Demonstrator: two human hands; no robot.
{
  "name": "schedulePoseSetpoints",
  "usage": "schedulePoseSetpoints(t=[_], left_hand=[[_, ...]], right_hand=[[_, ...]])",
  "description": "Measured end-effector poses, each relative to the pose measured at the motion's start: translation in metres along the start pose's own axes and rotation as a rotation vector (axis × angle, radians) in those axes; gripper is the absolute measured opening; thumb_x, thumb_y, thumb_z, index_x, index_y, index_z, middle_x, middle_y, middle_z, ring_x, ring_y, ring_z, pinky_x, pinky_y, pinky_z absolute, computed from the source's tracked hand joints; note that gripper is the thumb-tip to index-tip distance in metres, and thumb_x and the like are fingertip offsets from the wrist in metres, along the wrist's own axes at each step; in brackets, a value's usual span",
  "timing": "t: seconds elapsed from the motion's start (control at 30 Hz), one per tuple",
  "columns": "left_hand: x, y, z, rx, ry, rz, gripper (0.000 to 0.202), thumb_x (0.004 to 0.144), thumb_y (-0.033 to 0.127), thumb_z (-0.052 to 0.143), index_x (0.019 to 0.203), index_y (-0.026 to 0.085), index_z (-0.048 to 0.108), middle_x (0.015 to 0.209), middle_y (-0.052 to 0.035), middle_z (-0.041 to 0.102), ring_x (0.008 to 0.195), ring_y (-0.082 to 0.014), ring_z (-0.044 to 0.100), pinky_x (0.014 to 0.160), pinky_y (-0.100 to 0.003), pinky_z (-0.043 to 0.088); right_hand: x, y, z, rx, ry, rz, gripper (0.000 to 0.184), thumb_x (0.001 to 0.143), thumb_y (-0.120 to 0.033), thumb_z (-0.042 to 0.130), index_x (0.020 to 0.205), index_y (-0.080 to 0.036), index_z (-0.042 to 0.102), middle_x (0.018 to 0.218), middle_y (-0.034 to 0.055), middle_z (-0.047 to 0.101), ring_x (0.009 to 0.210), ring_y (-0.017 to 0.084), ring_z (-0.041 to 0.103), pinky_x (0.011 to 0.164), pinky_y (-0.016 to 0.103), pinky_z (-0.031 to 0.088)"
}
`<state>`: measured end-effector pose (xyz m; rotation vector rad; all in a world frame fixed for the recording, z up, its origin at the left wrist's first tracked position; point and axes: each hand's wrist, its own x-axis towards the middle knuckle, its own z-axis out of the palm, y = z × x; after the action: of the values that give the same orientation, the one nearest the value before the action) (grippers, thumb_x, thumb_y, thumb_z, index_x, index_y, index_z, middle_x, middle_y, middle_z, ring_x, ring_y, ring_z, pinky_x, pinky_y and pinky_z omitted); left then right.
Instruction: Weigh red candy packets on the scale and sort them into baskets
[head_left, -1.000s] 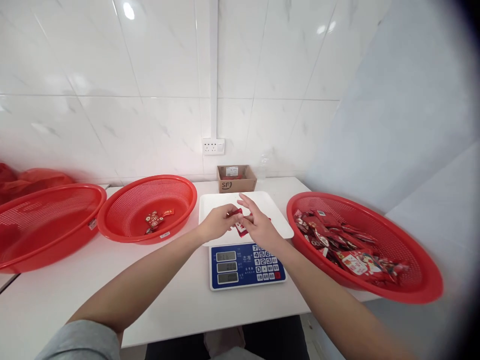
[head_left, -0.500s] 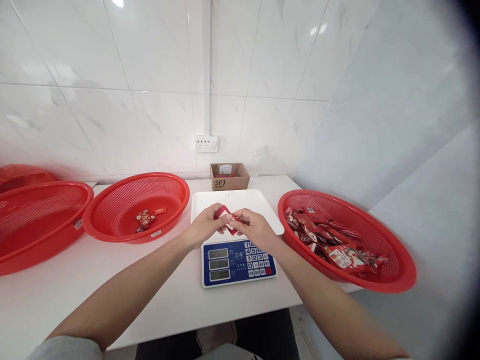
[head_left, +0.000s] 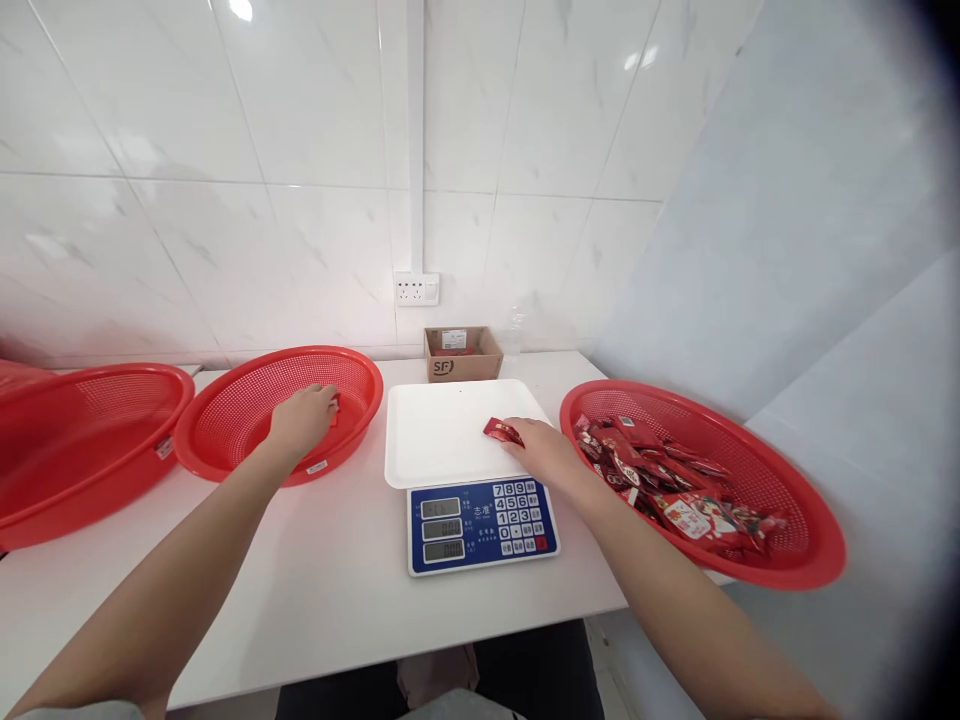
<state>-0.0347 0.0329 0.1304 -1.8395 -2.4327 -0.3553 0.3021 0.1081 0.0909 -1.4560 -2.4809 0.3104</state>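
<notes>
My left hand (head_left: 304, 418) reaches into the middle red basket (head_left: 225, 400), fingers curled down. A small red packet (head_left: 335, 407) shows at its fingertips; the hand hides most of it and whatever lies beneath. Over the right side of the weighing scale's white pan (head_left: 435, 430), my right hand (head_left: 541, 448) is closed on a small red packet (head_left: 502, 431) with pale print. The packet's far end sticks out to the left of the fingers. Below the pan, the scale's blue panel (head_left: 484, 527) shows three displays and a keypad.
At the right stands a red basket (head_left: 806, 545) with many red packets (head_left: 667, 480), overhanging the table edge. Another red basket (head_left: 90, 500) is at the far left. Behind the scale, a small cardboard box (head_left: 465, 367) sits near the wall socket (head_left: 417, 289).
My hands have parted from the packet they held together over the pan. The left has moved left into the middle basket; the right has shifted slightly right with a red packet.
</notes>
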Motion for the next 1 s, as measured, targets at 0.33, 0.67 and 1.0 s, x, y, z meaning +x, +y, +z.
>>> schedulePoseSetpoints(t=[0.33, 0.67, 1.0], left_hand=[[-0.034, 0.079, 0.008, -0.686, -0.119, 0.243, 0.041, 0.083, 0.047, 0.044, 0.115, 0.022, 0.052, 0.090, -0.0041, 0.065, 0.079, -0.0176, 0.061, 0.072, -0.030, 0.047], [-0.070, 0.100, 0.022, -1.205, -0.207, 0.158, 0.027, 0.081, 0.038, 0.050, 0.103, 0.022, 0.050, 0.077, -0.0003, 0.058, 0.064, -0.0114, 0.056, 0.058, -0.024, 0.048], [-0.045, -0.016, -0.001, -0.323, 0.121, -0.183, 0.031, 0.087, 0.044, 0.035, 0.098, 0.024, 0.056, 0.081, -0.0044, 0.065, 0.073, -0.0224, 0.062, 0.055, -0.029, 0.044]], right_hand=[[-0.015, -0.044, -0.003, 0.179, 0.141, -0.212, 0.025, 0.081, -0.023, 0.051, 0.106, -0.022, 0.051, 0.104, 0.0052, 0.060, 0.094, 0.019, 0.056, 0.080, 0.031, 0.044], [-0.046, -0.054, -0.006, 0.174, 0.157, -0.444, 0.036, 0.087, -0.035, 0.046, 0.122, -0.027, 0.047, 0.121, 0.0076, 0.056, 0.111, 0.023, 0.052, 0.092, 0.042, 0.046], [-0.053, 0.091, -0.034, -0.105, 0.168, 0.132, 0.037, 0.085, -0.037, 0.042, 0.115, -0.023, 0.059, 0.122, 0.0148, 0.057, 0.110, 0.031, 0.054, 0.080, 0.041, 0.050]])
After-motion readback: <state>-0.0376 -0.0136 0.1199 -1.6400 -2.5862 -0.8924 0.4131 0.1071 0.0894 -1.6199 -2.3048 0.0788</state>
